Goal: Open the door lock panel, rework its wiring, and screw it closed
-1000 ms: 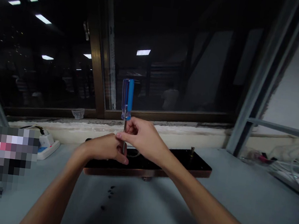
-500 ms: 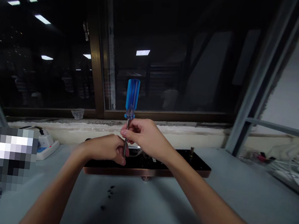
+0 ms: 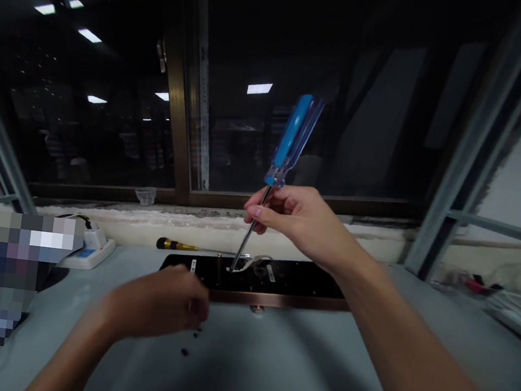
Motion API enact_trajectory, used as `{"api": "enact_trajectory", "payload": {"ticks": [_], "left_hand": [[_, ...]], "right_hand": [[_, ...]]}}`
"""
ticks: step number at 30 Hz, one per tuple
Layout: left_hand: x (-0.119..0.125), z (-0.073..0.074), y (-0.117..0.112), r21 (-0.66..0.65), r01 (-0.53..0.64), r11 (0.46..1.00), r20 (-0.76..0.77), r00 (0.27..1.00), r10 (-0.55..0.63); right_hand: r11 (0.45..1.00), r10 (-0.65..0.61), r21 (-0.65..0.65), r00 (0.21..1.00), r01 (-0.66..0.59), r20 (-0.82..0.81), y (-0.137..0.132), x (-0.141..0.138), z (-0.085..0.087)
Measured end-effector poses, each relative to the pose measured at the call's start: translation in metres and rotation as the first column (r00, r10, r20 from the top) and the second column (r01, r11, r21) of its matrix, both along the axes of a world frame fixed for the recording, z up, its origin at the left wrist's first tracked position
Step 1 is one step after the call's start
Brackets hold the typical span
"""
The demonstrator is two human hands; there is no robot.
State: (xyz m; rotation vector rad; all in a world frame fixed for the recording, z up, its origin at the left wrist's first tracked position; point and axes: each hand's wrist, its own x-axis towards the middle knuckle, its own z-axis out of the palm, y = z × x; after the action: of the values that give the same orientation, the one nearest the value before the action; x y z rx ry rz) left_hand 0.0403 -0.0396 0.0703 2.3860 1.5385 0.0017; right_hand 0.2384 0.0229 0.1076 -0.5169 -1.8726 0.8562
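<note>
Blue translucent plastic forms the handle of the screwdriver (image 3: 294, 138); your right hand (image 3: 298, 220) is the working grip, closed around the steel shaft just below that handle, thumb and fingers pinching it; the tool leans to the right, its tip set down on the dark plate (image 3: 279, 280) near some pale wiring, and whether it sits in a screw head is too dim to tell; to do this well, bring the shaft closer to upright so the tip seats square, and press down along its axis as you turn; a grip on the handle itself would likely give you more torque than one on the shaft.

Your left hand (image 3: 161, 300) hovers low over the grey surface (image 3: 297, 369) just in front of the plate, fingers curled; it is blurred, so you cannot tell whether it holds anything; several small dark screws (image 3: 191, 340) lie on the surface right beside it.

The plate is long, black on top with a coppery edge, lying flat across the surface below the window sill; a second screwdriver (image 3: 178, 246) with a dark and yellowish handle lies behind its left end; a white power strip (image 3: 88, 247) sits further left.
</note>
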Motion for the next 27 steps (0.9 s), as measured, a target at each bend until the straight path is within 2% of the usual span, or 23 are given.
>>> {"api": "enact_trajectory", "payload": {"ticks": [2, 5, 7, 9, 15, 20, 24, 27], "left_hand": [[-0.013, -0.028, -0.013, 0.061, -0.115, 0.992, 0.026, 0.993, 0.113], [-0.029, -0.07, -0.023, 0.064, -0.173, 0.983, 0.091, 0.982, 0.167], [-0.034, -0.089, -0.024, 0.057, -0.177, 0.982, 0.125, 0.978, 0.169], [-0.034, -0.098, -0.023, 0.087, -0.167, 0.982, 0.145, 0.977, 0.153], [-0.033, -0.107, -0.018, 0.18, -0.121, 0.976, 0.102, 0.989, 0.104], [-0.032, -0.107, -0.019, 0.212, -0.167, 0.963, 0.133, 0.981, 0.141], [-0.027, -0.097, -0.022, 0.187, -0.286, 0.94, 0.249, 0.939, 0.236], [-0.016, -0.084, -0.02, 0.127, -0.382, 0.916, 0.438, 0.849, 0.294]], "right_hand": [[1.0, 0.007, 0.018, 1.0, -0.007, -0.017, -0.005, 0.003, 0.003], [0.999, 0.008, 0.051, 0.999, -0.006, -0.036, -0.01, 0.007, 0.007], [0.998, -0.005, 0.069, 0.999, 0.009, -0.046, -0.011, 0.009, 0.008], [0.996, -0.014, 0.082, 0.998, 0.019, -0.061, -0.011, 0.011, 0.009], [0.997, 0.024, 0.081, 0.994, -0.015, -0.103, -0.009, 0.015, 0.009], [0.998, 0.042, 0.052, 0.99, -0.035, -0.131, -0.01, 0.019, 0.011], [0.997, 0.059, 0.052, 0.984, -0.051, -0.167, -0.01, 0.023, 0.013], [0.997, 0.073, 0.054, 0.977, -0.064, -0.2, -0.01, 0.026, 0.013]]}}
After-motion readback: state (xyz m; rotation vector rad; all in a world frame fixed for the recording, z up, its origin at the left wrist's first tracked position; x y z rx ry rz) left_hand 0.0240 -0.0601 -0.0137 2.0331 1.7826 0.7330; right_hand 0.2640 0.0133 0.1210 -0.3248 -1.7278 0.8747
